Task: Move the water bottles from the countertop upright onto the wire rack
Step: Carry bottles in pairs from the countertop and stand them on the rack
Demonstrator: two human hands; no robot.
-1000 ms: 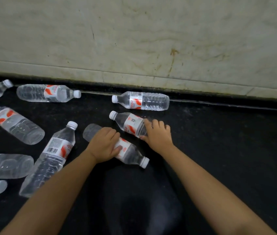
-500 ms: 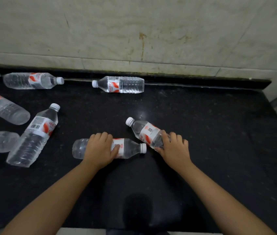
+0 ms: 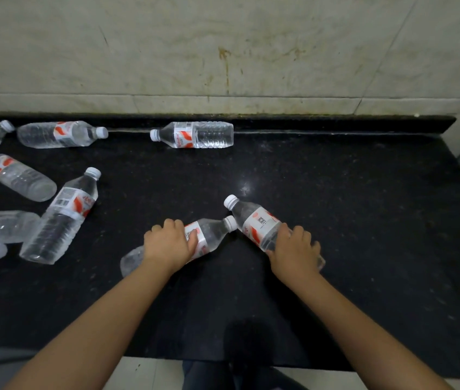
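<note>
head | left grip [image 3: 168,243] clasps clear red-labelled bottle [image 3: 209,235] | right grip [image 3: 295,251] clasps another bottle [image 3: 257,222]

Two clear plastic water bottles are lying near the front middle of the black stone countertop [image 3: 364,220], one [image 3: 212,235] under the left hand [image 3: 167,243], the other [image 3: 257,223] under the right hand [image 3: 293,249], their caps nearly touching. Another bottle [image 3: 195,135] is lying behind them against the pale marble wall [image 3: 223,46]. More bottles [image 3: 60,218] are lying scattered at the left.

Two bare forearms, no sleeves; dark trousers [image 3: 240,375] below.
</note>
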